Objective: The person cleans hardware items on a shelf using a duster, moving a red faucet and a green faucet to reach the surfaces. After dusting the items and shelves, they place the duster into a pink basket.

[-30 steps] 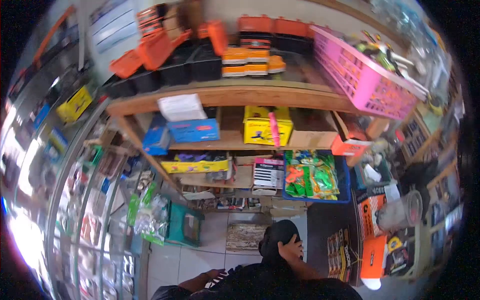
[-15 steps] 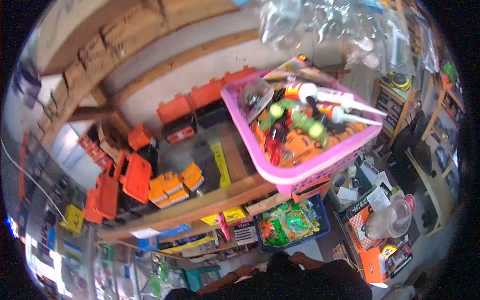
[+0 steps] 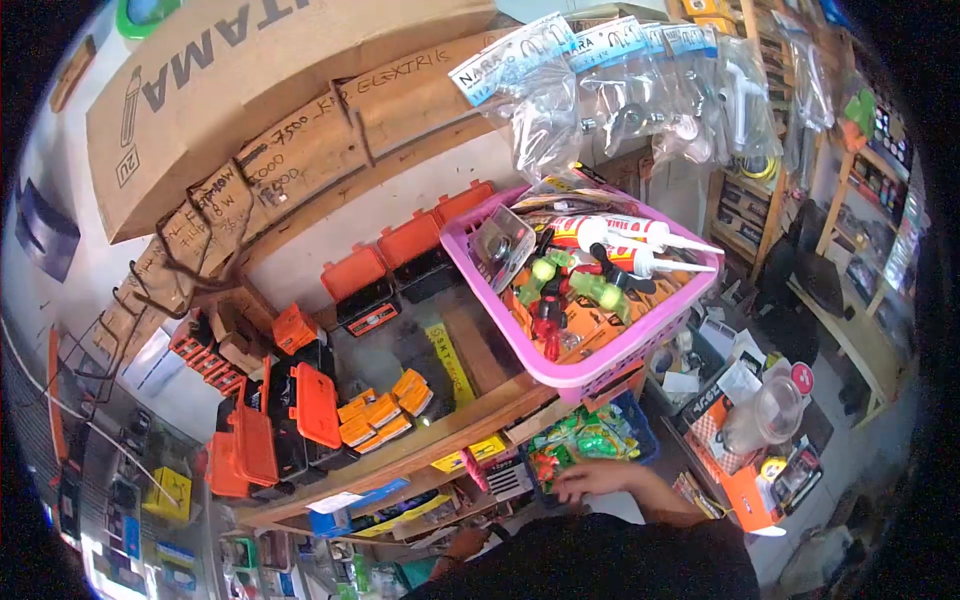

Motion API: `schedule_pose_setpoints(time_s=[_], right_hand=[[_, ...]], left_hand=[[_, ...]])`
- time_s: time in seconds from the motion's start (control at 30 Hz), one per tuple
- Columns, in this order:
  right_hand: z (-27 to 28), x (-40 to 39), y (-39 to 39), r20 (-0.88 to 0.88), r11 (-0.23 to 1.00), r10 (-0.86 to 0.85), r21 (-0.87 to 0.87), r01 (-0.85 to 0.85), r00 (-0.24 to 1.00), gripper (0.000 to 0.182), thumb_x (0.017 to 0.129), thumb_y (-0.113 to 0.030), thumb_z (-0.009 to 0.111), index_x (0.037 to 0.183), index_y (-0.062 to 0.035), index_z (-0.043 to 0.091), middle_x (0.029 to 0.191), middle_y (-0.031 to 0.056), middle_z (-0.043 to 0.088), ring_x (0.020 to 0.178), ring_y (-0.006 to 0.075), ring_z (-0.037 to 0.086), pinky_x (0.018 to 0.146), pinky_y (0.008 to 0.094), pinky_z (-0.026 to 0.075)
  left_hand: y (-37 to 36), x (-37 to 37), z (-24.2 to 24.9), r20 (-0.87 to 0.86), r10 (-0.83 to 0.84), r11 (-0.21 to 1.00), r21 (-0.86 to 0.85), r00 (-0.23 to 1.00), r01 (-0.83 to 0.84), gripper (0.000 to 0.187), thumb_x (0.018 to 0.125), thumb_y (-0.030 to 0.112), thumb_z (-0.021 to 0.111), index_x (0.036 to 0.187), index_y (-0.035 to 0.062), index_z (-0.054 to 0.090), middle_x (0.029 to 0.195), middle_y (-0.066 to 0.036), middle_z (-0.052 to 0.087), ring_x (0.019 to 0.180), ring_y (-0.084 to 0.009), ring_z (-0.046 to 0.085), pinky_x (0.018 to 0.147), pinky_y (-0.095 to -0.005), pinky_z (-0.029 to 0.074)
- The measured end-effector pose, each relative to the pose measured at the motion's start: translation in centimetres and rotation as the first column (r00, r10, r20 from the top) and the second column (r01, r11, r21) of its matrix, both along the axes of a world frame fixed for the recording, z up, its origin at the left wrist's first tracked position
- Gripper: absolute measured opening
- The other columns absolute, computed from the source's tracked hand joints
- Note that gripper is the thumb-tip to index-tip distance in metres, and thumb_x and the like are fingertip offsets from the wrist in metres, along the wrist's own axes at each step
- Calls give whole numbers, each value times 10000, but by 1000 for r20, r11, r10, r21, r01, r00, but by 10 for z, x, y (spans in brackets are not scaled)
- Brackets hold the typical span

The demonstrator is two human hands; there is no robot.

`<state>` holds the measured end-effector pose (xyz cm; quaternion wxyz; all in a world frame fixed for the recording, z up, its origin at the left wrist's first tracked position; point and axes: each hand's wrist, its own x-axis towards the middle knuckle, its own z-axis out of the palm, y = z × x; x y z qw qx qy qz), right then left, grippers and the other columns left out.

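My right hand (image 3: 592, 481) is held out at the lower middle, in front of my dark shirt. Its fingers are loosely bent and a little apart, with nothing seen in them. It overlaps the near edge of a blue basket (image 3: 645, 441) of green and orange packets (image 3: 583, 437). Lower left of it, my left hand (image 3: 466, 544) is low beside my body, close under the shelf, its fingers hidden. Above stands a pink basket (image 3: 575, 372), which holds white sealant tubes (image 3: 610, 232), green and red plastic taps (image 3: 548, 310) and orange packs.
A wooden shelf (image 3: 480, 408) carries orange-lidded cases (image 3: 317, 404) and small orange boxes (image 3: 384, 415). Bagged fittings (image 3: 625, 115) hang above the pink basket. At right, a clear plastic tub (image 3: 775, 412) stands by an orange box (image 3: 748, 500). A large carton (image 3: 215, 120) is overhead.
My right hand has come up and forward from low against my body towards the blue basket. The view has shifted, bringing more of the carton and hanging bags into sight.
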<state>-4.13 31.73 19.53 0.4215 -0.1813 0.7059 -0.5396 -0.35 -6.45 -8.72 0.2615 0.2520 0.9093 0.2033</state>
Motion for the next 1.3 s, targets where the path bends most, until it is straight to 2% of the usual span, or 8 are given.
schedule_pose_setpoints(time_s=[0.2, 0.3, 0.37, 0.5, 0.8, 0.83, 0.93, 1.3], right_hand=[[175, 22, 6, -644, 950, -273, -299, 94, 714, 259, 845, -243, 518, 980, -26, 559, 830, 48, 593, 730, 125, 575, 665, 257, 455], [202, 28, 16, -474, 737, -640, -602, 307, 604, 205, 835, -190, 525, 906, -2, 568, 731, 46, 587, 673, 111, 558, 601, 227, 438], [215, 19, 17, -515, 647, -762, -614, 452, 393, 185, 826, -176, 534, 859, 3, 566, 699, 33, 581, 625, 90, 530, 559, 209, 419], [210, -15, 19, -763, 602, -646, -504, 619, 8, 158, 807, -171, 553, 827, -15, 570, 682, 33, 576, 566, 82, 501, 523, 226, 405], [218, -50, -9, -974, 528, -227, -133, 838, -11, 332, 743, -347, 591, 917, -65, 579, 791, 129, 598, 725, 265, 582, 639, 356, 443], [214, -58, -10, -985, 532, -170, -65, 844, 32, 322, 743, -345, 588, 922, -77, 579, 817, 141, 600, 757, 283, 584, 669, 372, 450], [213, -63, -15, -979, 511, -99, 105, 853, 180, 304, 748, -341, 577, 934, -101, 581, 867, 159, 602, 820, 308, 583, 718, 395, 457], [203, -59, -17, -956, 440, -291, -169, 882, -37, 191, 763, -225, 550, 895, -96, 598, 798, 145, 612, 734, 307, 592, 662, 396, 467]], left_hand=[[6, 12, 43, 165, 51, 982, 169, 985, -79, 416, 890, 340, 276, 1156, 68, 445, 972, -185, 559, 853, -381, 531, 741, -439, 431], [6, -18, 91, -111, -203, 959, 179, 973, 221, 456, 900, 376, 240, 1045, 35, 504, 970, -188, 555, 906, -370, 510, 803, -413, 395], [24, -7, 168, -5, 24, 967, 255, 1000, -22, 454, 895, 391, 267, 955, 22, 525, 945, -187, 555, 900, -362, 510, 790, -404, 399], [19, -12, 170, -79, 17, 981, 193, 997, -2, 450, 887, 410, 296, 923, 26, 527, 919, -179, 559, 885, -359, 514, 775, -402, 407], [20, -38, 231, -47, -141, 941, 304, 989, 149, 387, 914, 344, 328, 1046, 27, 507, 871, -75, 611, 810, -153, 577, 701, -268, 459], [20, -51, 222, 380, -27, 963, 259, 925, -78, 417, 923, 343, 299, 1057, -8, 481, 869, -89, 608, 771, -140, 588, 690, -246, 466], [22, -41, 257, 108, -164, 912, 396, 981, 109, 416, 928, 325, 290, 1084, -23, 457, 869, -91, 605, 771, -144, 585, 711, -259, 466], [83, -40, 418, -106, -193, 774, 595, 976, 217, 294, 897, 207, 426, 1101, 7, 494, 911, -73, 597, 872, -144, 552, 775, -268, 424]])
